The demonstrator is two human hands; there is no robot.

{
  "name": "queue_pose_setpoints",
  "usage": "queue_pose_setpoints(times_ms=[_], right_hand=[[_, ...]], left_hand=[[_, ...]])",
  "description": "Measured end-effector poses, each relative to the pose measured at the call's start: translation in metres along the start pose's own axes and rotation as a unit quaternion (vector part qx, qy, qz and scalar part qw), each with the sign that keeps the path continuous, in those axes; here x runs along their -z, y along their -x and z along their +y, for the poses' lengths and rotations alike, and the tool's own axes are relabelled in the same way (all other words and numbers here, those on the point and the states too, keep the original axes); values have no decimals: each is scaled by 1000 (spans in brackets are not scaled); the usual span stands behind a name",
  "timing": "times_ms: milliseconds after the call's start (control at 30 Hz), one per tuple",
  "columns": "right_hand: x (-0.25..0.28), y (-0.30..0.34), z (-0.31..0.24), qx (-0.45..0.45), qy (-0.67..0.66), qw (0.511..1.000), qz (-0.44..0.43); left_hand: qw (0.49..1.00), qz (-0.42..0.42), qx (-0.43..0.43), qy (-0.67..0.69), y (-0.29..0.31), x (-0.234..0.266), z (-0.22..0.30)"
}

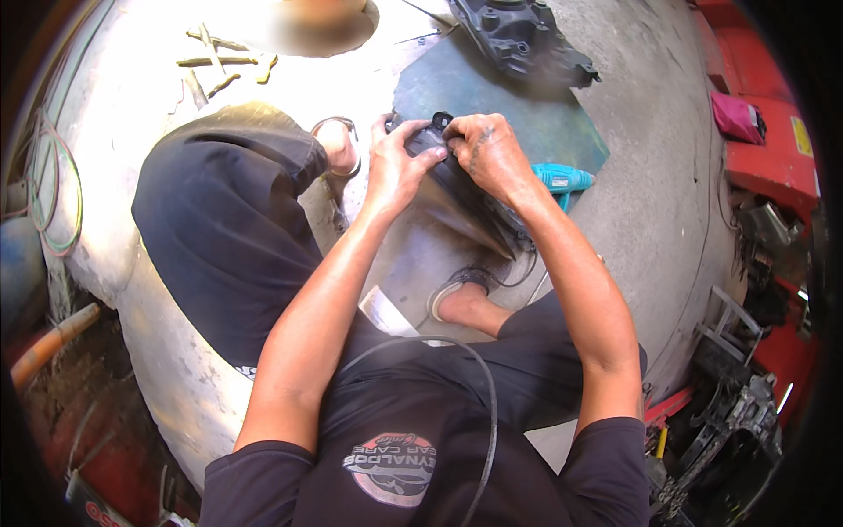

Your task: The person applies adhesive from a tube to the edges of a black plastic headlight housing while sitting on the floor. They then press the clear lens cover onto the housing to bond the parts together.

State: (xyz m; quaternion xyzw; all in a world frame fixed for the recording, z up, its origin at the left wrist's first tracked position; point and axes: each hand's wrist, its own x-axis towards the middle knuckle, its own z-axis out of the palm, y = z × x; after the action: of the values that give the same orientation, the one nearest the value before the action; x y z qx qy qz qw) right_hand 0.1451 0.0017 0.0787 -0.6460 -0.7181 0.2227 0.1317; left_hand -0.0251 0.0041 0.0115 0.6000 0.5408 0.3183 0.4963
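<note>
A dark, glossy, elongated moulded car part (474,204) lies slanted between my legs, its far end between my hands. My left hand (397,167) grips that end from the left, the thumb resting on top and the fingers over the far edge. On the other side, my right hand (492,158) is closed, thumb and fingers pinching the part's edge beside a small black round piece (442,120) that sticks up. Whatever else lies between those fingertips is hidden. A teal heat gun (562,178) lies just right of my right wrist.
Beyond my hands is a dark green sheet (518,119) on the concrete, with a black plastic housing (518,39) at its far edge. Several hand tools (215,61) lie far left. Red panels (764,79) and metal parts (729,422) line the right. A cable (492,395) crosses my lap.
</note>
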Motion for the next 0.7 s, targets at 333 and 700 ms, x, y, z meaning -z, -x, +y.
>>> queue_pose_setpoints(times_ms=[333, 700], right_hand=[[-1, 2, 2, 13, -33, 999, 20], [-1, 0, 2, -68, -245, 966, 46]], left_hand=[[1000, -5, -3, 1, 0, 1, -3], [1000, -11, 3, 11, -1, -2, -3]])
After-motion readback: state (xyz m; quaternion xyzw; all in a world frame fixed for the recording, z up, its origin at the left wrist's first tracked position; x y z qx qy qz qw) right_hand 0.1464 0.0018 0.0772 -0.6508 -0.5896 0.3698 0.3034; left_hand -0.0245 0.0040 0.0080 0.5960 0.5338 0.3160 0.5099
